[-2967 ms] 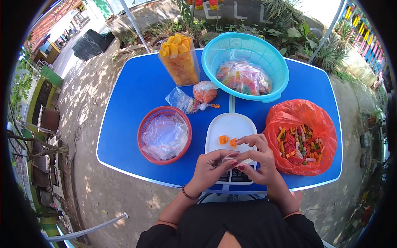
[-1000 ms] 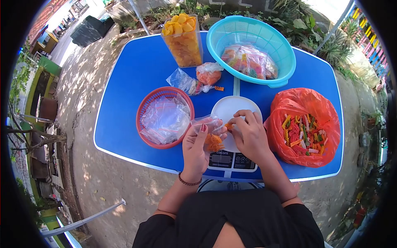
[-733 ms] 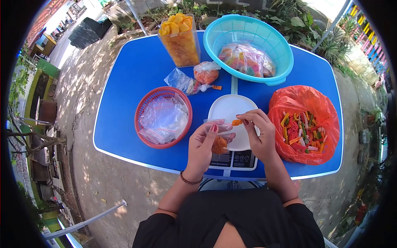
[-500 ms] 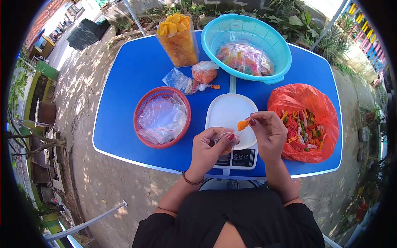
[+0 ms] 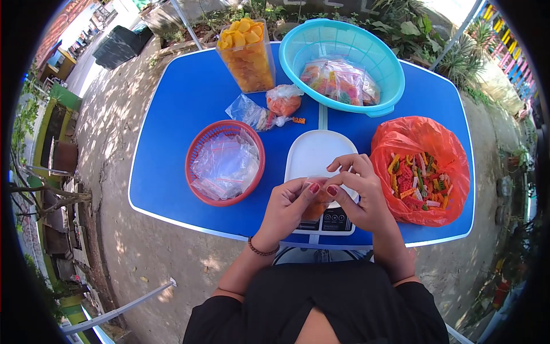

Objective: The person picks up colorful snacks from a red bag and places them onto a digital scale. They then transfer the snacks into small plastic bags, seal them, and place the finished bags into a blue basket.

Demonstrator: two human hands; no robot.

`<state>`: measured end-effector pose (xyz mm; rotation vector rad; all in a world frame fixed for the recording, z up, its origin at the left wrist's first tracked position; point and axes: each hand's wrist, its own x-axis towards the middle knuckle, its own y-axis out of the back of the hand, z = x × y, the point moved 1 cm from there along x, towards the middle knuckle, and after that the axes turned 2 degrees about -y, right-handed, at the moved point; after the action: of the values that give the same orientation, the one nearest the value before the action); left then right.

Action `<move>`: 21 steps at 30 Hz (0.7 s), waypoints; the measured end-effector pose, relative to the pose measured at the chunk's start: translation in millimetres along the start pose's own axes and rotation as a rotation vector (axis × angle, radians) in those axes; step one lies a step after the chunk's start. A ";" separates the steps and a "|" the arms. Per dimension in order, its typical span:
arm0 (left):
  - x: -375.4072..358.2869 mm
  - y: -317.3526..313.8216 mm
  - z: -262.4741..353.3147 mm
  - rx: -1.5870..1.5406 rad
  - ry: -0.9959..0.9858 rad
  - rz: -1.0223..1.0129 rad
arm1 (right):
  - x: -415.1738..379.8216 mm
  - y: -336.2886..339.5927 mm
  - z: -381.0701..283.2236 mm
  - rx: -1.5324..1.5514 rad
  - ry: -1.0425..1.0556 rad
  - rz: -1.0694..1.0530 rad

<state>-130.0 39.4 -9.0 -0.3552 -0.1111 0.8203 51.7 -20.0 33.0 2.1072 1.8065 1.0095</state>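
My left hand point(image 5: 285, 207) and my right hand point(image 5: 360, 195) meet over the front of a white kitchen scale point(image 5: 317, 155). Together they pinch the top of a small clear zip bag point(image 5: 315, 207) that has orange snack pieces inside. The bag hangs just above the scale's display, between my thumbs and forefingers. The scale's white plate is bare.
A red basket point(image 5: 195, 165) of empty clear bags stands to the left. An orange plastic sack point(image 5: 421, 143) of mixed coloured snacks lies to the right. At the back are a teal basket point(image 5: 298, 51) of filled bags, a clear tub point(image 5: 250, 54) of yellow chips and two loose bags point(image 5: 264, 110).
My right hand lifted the orange pieces off the scale plate and dropped them in the bag held by my left hand. Both hands now close on the bag's top.
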 end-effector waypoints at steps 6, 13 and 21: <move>0.6 1.8 -1.6 0.012 0.034 0.003 | -2.6 -4.0 -1.5 0.003 0.019 0.009; 4.0 5.5 -4.7 0.053 0.018 -0.009 | -4.7 -11.2 8.2 0.155 0.039 0.079; 2.2 -12.5 9.1 -0.012 -0.094 -0.024 | -13.9 -8.2 13.7 0.291 -0.207 0.101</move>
<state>-121.9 35.6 3.8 -0.3255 -0.2077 0.8133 52.9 -27.1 13.2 2.3889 1.8506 0.5468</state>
